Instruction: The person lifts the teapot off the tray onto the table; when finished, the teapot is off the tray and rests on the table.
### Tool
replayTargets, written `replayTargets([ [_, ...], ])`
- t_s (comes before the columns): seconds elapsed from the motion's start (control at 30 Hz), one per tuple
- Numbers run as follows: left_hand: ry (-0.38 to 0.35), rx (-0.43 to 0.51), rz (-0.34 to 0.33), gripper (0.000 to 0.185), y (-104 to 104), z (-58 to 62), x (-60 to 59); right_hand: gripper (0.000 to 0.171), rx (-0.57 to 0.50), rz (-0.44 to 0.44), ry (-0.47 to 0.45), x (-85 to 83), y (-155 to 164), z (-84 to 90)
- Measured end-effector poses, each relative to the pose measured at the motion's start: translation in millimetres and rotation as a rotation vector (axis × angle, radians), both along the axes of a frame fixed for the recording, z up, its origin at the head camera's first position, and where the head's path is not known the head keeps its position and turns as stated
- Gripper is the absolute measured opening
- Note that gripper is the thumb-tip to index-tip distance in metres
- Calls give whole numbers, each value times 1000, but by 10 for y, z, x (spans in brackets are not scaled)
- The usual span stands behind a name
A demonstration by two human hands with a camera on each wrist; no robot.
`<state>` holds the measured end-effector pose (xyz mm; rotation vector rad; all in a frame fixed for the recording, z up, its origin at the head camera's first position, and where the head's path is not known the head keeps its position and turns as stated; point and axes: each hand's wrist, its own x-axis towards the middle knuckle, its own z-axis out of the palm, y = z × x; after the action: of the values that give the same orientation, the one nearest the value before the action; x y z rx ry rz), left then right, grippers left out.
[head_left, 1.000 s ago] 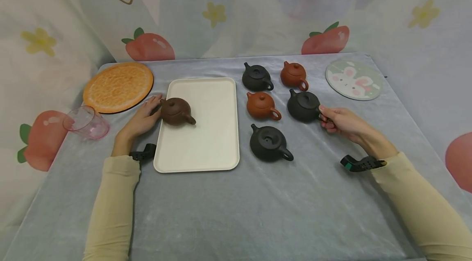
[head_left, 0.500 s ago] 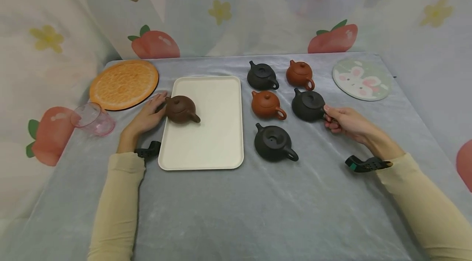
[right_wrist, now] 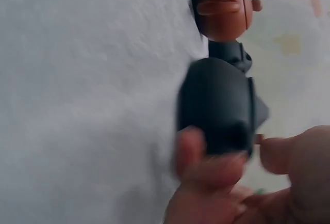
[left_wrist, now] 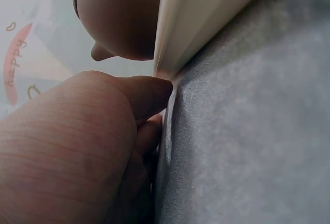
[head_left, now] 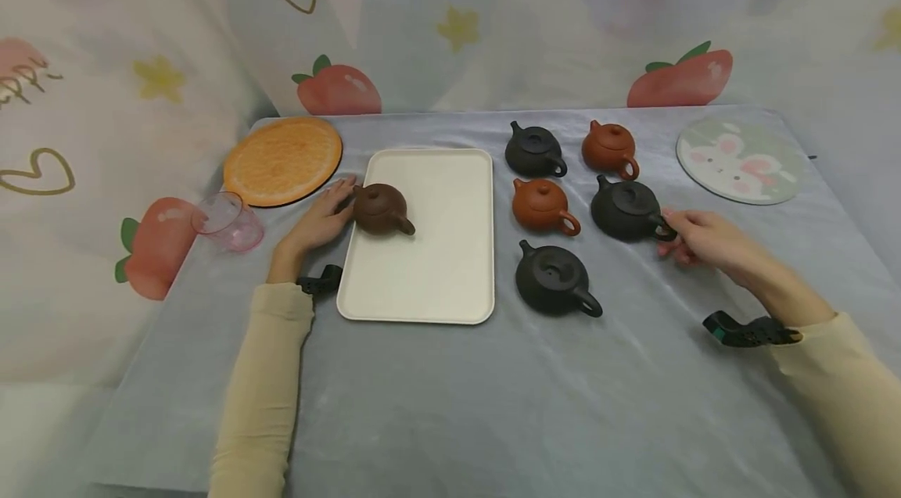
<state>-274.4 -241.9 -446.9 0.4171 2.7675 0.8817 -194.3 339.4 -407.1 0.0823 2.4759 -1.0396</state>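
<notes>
A dark brown teapot [head_left: 380, 209] stands at the left edge of a cream tray [head_left: 436, 279]. My left hand [head_left: 331, 205] rests on the cloth beside the tray, its straight fingers against the spout side of the teapot. In the left wrist view the thumb [left_wrist: 144, 92] lies by the tray rim [left_wrist: 206, 12], under the brown teapot [left_wrist: 121, 17]. My right hand [head_left: 672, 232] pinches the handle of a black teapot [head_left: 622, 209], which stands on the cloth. The right wrist view shows the fingers [right_wrist: 221, 167] on that black teapot [right_wrist: 216, 100].
Right of the tray stand two reddish teapots [head_left: 542, 205] [head_left: 608, 146] and two more black ones [head_left: 535, 152] [head_left: 556, 277]. An orange-slice mat [head_left: 283, 160] and a pink cup [head_left: 228, 220] on its side lie at the left. A rabbit mat [head_left: 739, 159] lies far right.
Only the head view has shifted, so everything sits further right in the frame. Both hands and all the teapots keep their places.
</notes>
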Motion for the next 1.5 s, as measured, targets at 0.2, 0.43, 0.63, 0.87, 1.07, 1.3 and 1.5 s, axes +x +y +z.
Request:
replayTargets([
  [0.2, 5, 8, 4, 58, 54, -4, -38, 66, 410, -28, 272, 143, -71, 322],
  [0.43, 11, -15, 7, 59, 34, 2, -13, 51, 350, 30, 478, 66, -725, 690],
  [0.63, 15, -15, 8, 60, 5, -11, 3, 38, 176, 214, 405, -81, -1341, 835],
  [0.87, 9, 1, 15, 58, -13, -8, 20, 38, 68, 329, 189, -310, -1895, 760],
  [1.07, 9, 7, 7, 56, -2, -1, 14, 40, 54, 381, 136, -439, -2228, 627],
  [1.3, 4, 4, 9, 57, 8, -6, 2, 38, 13, 434, 50, -519, -2596, 476],
  [1.5, -14, -1, 29, 58, 5, 1, 7, 37, -30, 413, 5, -550, -2911, 379],
])
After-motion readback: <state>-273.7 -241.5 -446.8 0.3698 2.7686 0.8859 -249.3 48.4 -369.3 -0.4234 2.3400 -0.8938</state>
